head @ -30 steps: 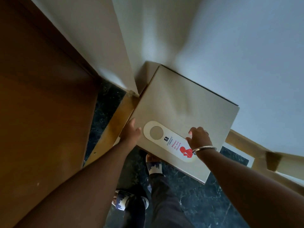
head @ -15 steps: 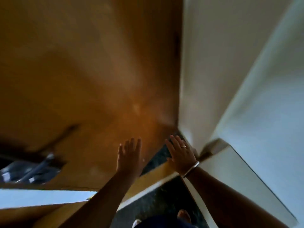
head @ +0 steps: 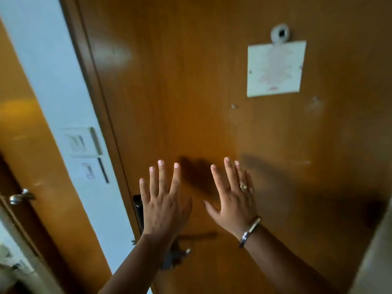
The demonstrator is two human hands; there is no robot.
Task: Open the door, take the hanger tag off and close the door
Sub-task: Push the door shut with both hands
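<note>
A brown wooden door (head: 212,92) fills the view, standing in its frame. Both my hands are raised in front of it, palms toward the wood and fingers spread. My left hand (head: 163,200) is near the door's left edge, over a dark lock plate (head: 137,206). My right hand (head: 233,198), with a ring and a metal bangle, is just to the right of it. Neither holds anything. The door handle (head: 180,251) shows partly below my left wrist. The hanger tag is out of sight.
A white paper notice (head: 275,68) hangs on the door under a peephole (head: 280,34). Left of the frame is a pale wall strip with switch plates (head: 84,143). A second brown door with a metal handle (head: 19,197) stands at far left.
The view swung up from a white box top, where the tag lay between my hands, to the door. Both hands left the tag and now spread in front of the door.
</note>
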